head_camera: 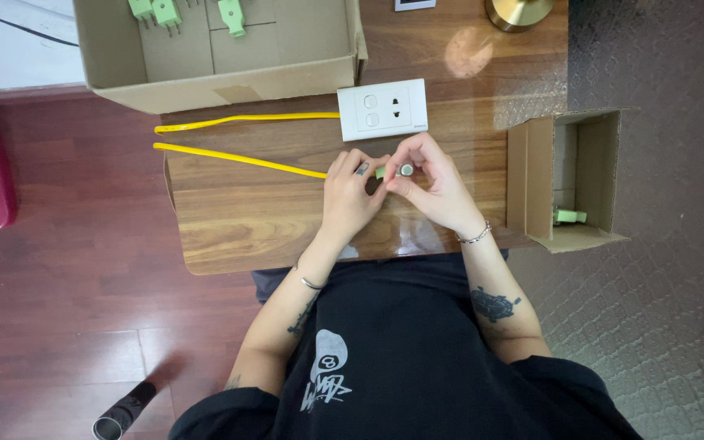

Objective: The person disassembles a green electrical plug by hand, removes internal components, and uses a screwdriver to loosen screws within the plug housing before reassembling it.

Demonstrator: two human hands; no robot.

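Wooden counter point(246, 220) under both my hands. Right hand point(433, 187) fingers pinch a small silver cylinder point(406, 170); left hand point(352, 195) fingers pinch a green plug point(380, 173) touching it, yellow cable point(238, 156) trailing left. White socket plate point(382, 109) lies just beyond; open cardboard box point(568, 179) sits right.

Wood table point(246, 228), red-brown floor point(83, 285)

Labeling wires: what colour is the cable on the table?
Yellow cable, clearest in the head view.
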